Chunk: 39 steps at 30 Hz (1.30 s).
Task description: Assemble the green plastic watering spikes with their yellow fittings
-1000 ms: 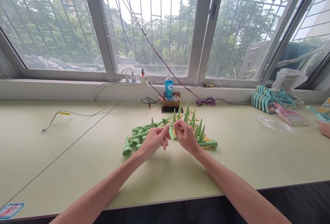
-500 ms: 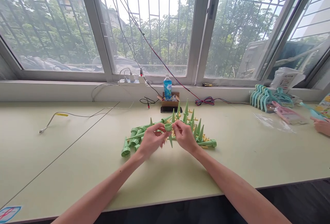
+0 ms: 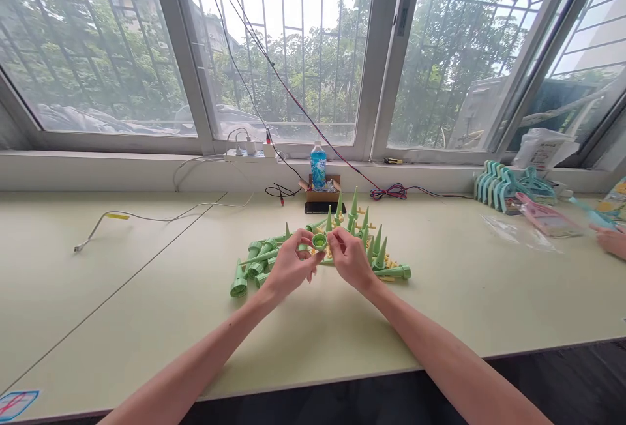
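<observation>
A green plastic plant-watering spike (image 3: 319, 242) is held by its wide end in my left hand (image 3: 289, 264), thumb and fingers closed round it. Its round open mouth faces me, and the pointed part is hidden from view. Close against the spike's right side, my right hand (image 3: 349, 255) is pinched shut; whatever lies between its fingertips is too small and covered to make out. Behind both hands spreads a pile of similar green spikes (image 3: 267, 257), some lying down, others standing point up (image 3: 353, 211). Small yellow plastic pieces (image 3: 390, 263) lie among them.
A blue-labelled bottle (image 3: 317, 167) stands in a small cardboard box (image 3: 334, 185), with a dark phone (image 3: 319, 207) in front. Cables (image 3: 391, 191) run along the back. To the right are blue-green hangers (image 3: 496, 185), a pink item (image 3: 545, 213) and another person's hand (image 3: 611, 240).
The spike in my left hand has turned, so its mouth has swung from facing upward to facing me and its tip is no longer visible. My right hand stays pinched beside it.
</observation>
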{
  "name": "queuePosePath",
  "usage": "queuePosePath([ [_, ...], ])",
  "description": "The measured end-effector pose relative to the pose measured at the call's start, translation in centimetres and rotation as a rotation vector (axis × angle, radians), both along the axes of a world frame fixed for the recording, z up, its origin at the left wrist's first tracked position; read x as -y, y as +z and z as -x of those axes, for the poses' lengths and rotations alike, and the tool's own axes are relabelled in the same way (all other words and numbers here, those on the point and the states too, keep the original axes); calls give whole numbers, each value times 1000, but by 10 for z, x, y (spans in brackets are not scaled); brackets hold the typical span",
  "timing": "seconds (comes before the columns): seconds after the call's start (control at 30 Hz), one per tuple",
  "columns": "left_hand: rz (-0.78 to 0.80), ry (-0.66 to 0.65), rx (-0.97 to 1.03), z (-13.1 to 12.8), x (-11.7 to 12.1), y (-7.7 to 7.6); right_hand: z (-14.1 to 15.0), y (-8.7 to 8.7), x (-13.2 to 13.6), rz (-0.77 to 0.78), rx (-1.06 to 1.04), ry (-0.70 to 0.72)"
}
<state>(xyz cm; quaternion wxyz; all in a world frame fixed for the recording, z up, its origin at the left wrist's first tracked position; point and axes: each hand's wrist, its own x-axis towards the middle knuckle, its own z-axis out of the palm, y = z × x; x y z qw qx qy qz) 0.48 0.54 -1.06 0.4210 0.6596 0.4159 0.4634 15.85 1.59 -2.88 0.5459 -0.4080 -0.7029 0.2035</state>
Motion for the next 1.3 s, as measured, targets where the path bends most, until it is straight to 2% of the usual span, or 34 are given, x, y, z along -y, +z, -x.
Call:
queuePosePath([
  [0.17, 90, 5, 82, -1, -1, 1, -1, 0, 0, -15, -53, -20],
  [0.37, 364, -184, 203, -1, -2, 4, -1, -1, 1, -41, -54, 44],
  [0.5, 416, -241, 259, -1, -2, 3, 0, -1, 2, -45, -51, 106],
  [0.7, 372, -250, 276, -1, -1, 2, -2, -2, 0, -28, -66, 126],
  [0.97, 224, -229, 102, 2, 2, 4, -2, -3, -4, -36, -9, 77],
  [1.1, 146, -162, -5, 4, 1, 2, -2, -3, -4, -34, 14, 68],
  [1.3, -59, -69, -129, 3, 0, -3, -1, -5, -4, -13, 48, 59],
])
